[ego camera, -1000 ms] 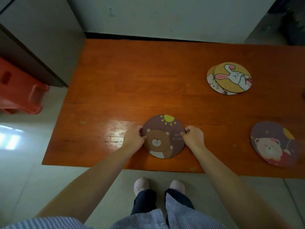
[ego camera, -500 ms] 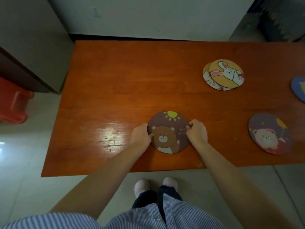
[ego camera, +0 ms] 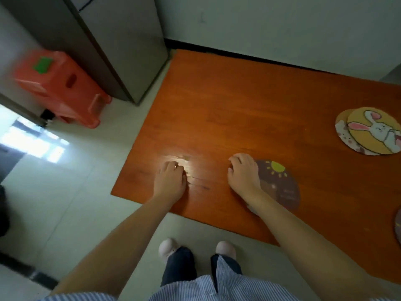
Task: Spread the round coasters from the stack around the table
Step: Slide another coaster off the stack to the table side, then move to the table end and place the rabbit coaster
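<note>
From the head view, we are seeing the left hand lying palm-down on the bare table, fingers curled loosely and gripping nothing, right beside a shiny glare patch. The right hand is hovering or resting over the left edge of the brown coaster, fingers bent and loose; we cannot tell whether it is pinching the rim. That coaster is lying flat near the table's front edge, showing a yellow sun and small pale lettering too blurred to read. The stack, topped by a yellow rabbit coaster, is sitting well apart toward the far right. Another coaster is peeking in at the right border. Plenty of bare wood is lying open across the far left half. An orange stool with a green label is standing on the floor.
</note>
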Available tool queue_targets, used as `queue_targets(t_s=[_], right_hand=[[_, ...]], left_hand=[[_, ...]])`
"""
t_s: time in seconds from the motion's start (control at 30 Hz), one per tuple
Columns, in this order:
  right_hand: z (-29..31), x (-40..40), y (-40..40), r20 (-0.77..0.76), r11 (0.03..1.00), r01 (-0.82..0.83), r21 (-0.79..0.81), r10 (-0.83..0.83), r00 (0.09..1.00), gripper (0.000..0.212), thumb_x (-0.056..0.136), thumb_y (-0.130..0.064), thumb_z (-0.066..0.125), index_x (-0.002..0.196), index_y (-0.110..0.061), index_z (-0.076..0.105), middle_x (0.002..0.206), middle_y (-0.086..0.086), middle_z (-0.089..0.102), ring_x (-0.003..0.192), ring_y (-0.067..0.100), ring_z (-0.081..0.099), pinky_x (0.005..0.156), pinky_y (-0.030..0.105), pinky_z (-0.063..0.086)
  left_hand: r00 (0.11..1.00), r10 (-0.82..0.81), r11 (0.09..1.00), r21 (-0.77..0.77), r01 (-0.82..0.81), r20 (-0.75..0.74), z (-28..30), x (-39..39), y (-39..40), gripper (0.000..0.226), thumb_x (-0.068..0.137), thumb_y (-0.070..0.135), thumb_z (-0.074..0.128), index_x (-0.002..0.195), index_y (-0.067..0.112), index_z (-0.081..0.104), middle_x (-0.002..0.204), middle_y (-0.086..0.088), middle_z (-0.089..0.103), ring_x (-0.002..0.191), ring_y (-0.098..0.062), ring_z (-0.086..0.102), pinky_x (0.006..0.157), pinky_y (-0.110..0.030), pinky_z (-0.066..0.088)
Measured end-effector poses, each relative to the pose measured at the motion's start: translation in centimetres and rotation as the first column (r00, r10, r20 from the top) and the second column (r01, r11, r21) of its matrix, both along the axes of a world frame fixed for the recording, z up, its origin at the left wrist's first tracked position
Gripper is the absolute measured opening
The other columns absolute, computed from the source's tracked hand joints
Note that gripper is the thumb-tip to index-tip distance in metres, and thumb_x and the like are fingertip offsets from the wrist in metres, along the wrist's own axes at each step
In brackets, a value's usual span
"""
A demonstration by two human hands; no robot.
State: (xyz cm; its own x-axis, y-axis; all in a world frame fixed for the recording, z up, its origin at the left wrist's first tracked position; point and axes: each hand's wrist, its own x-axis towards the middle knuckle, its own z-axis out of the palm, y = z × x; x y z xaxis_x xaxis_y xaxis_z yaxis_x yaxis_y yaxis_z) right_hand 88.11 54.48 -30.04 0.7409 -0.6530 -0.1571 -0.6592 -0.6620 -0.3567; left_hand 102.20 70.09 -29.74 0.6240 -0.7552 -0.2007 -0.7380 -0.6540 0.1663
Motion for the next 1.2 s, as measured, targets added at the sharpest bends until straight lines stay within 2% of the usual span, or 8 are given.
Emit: queue_targets(t_s=[0.17,0.3,0.47,0.6,0.73,0.83,1.07,1.2], right_hand=[[0.1,9.7,4.3,0.004,0.985,-0.174,0.015,0.174,0.985,0.035,0.092,-0.016,0.046,0.126,-0.009,0.052,0.137,0.008,0.047,0.133,0.025,0.034,0.11,0.043,0.029],[-0.1,17.8,7.4,-0.019,0.981,-0.193,0.006,0.193,0.981,0.042,0.091,-0.022,0.048,0.131,-0.01,0.048,0.145,0.012,0.04,0.139,0.027,0.028,0.114,0.046,0.026],[-0.3,26.4,9.9,-0.092,1.0,0.021,-0.013,-0.022,0.996,0.048,0.094,-0.03,0.045,0.137,-0.011,0.04,0.152,0.014,0.029,0.143,0.031,0.019,0.116,0.051,0.022],[-0.4,30.2,10.6,-0.154,0.976,0.214,-0.03,-0.216,0.964,0.05,0.096,-0.033,0.042,0.14,-0.012,0.034,0.155,0.014,0.024,0.144,0.031,0.015,0.117,0.051,0.02],[-0.3,32.2,10.1,-0.188,0.948,0.307,-0.08,-0.317,0.93,0.044,0.097,-0.032,0.04,0.135,-0.01,0.041,0.147,0.015,0.038,0.139,0.029,0.029,0.115,0.05,0.027],[0.0,33.5,7.8,-0.165,0.918,0.377,-0.121,-0.393,0.905,0.041,0.094,-0.031,0.046,0.13,-0.01,0.048,0.138,0.014,0.049,0.131,0.029,0.041,0.11,0.047,0.035],[0.6,35.5,-0.5,-0.169,0.838,0.532,-0.123,-0.546,0.82,0.045,0.093,-0.031,0.049,0.133,-0.011,0.044,0.146,0.014,0.039,0.137,0.03,0.032,0.114,0.049,0.029],[1.3,35.5,-3.1,-0.159,0.768,0.635,-0.088,-0.64,0.752,0.045,0.093,-0.028,0.048,0.134,-0.01,0.042,0.147,0.015,0.037,0.138,0.03,0.03,0.114,0.049,0.027]], left_hand=[[0.982,0.186,0.981,0.044,-0.187,0.018,0.1,6.9,7.2,0.03,0.089,0.024,0.043,0.11,0.01,0.059,0.124,-0.01,0.054,0.118,-0.028,0.043,0.095,-0.04,0.041],[0.973,0.227,0.974,0.017,-0.227,0.042,0.3,14.1,12.2,0.034,0.089,0.023,0.047,0.12,0.012,0.056,0.136,-0.008,0.048,0.129,-0.025,0.036,0.1,-0.04,0.038],[0.992,0.123,0.991,0.047,-0.123,0.021,0.9,24.2,15.8,0.034,0.09,0.022,0.046,0.122,0.013,0.053,0.137,-0.007,0.047,0.128,-0.024,0.037,0.098,-0.038,0.039],[1.0,-0.02,0.997,0.074,0.019,0.015,2.0,32.0,15.7,0.034,0.091,0.022,0.044,0.122,0.013,0.052,0.135,-0.007,0.048,0.125,-0.025,0.039,0.098,-0.037,0.04],[0.995,-0.092,0.992,0.082,0.094,-0.032,2.5,37.4,13.2,0.032,0.09,0.021,0.044,0.119,0.01,0.055,0.127,-0.009,0.052,0.122,-0.026,0.041,0.096,-0.039,0.041],[0.973,-0.224,0.968,0.103,0.229,-0.06,2.4,39.8,9.4,0.033,0.091,0.02,0.042,0.12,0.01,0.054,0.127,-0.01,0.051,0.122,-0.027,0.041,0.098,-0.04,0.039],[0.876,-0.482,0.867,0.13,0.482,-0.034,3.2,42.9,-4.4,0.034,0.092,0.02,0.041,0.122,0.008,0.051,0.129,-0.013,0.05,0.124,-0.028,0.04,0.1,-0.04,0.038],[0.787,-0.617,0.778,0.126,0.615,-0.026,4.2,42.7,-11.2,0.034,0.091,0.019,0.041,0.122,0.008,0.051,0.129,-0.014,0.051,0.122,-0.03,0.041,0.099,-0.041,0.039]])
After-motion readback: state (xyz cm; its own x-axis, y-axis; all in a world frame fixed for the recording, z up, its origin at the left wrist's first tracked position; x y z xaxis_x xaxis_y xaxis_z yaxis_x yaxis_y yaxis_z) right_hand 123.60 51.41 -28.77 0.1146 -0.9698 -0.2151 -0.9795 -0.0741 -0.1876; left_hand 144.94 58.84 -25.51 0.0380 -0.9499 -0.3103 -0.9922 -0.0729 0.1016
